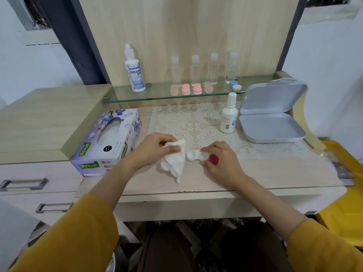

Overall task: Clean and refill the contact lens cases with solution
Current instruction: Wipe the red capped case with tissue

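Observation:
A white two-well contact lens case (196, 155) lies on the desk near the front edge. My right hand (222, 161) pinches its right end between thumb and fingers, and a red cap (213, 159) shows inside that hand. My left hand (155, 151) grips a crumpled white tissue (175, 160) just left of the case, the tissue hanging down to the desk. A small white solution bottle (228, 114) stands on the lace mat. A larger solution bottle (134, 70) stands on the glass shelf.
A tissue box (107, 142) lies at the left. An open grey tin box (272, 118) sits at the right. The glass shelf (157, 96) holds several clear bottles (204, 68), pink lens cases (191, 88) and a blue-and-white case (235, 85). A yellow bin (343, 193) stands at the right.

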The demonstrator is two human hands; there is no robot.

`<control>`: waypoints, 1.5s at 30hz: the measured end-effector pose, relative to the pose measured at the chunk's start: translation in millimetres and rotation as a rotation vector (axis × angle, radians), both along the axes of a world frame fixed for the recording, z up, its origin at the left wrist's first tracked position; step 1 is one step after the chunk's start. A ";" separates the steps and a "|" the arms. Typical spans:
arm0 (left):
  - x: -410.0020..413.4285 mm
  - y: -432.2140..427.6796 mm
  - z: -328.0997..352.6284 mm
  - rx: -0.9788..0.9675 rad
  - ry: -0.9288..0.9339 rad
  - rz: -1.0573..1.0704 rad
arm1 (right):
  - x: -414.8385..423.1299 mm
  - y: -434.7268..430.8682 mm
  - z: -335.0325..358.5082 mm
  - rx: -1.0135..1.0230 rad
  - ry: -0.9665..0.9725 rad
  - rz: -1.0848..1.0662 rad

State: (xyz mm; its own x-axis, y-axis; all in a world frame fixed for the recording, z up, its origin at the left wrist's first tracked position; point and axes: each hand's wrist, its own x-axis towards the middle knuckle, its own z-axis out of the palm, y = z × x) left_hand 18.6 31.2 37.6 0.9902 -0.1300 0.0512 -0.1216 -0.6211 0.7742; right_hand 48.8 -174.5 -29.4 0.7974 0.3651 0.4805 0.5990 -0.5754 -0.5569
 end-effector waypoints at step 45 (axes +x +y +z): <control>3.9 -12.4 -80.6 0.530 -0.781 -0.066 | 2.9 2.4 -7.8 0.013 -0.061 0.062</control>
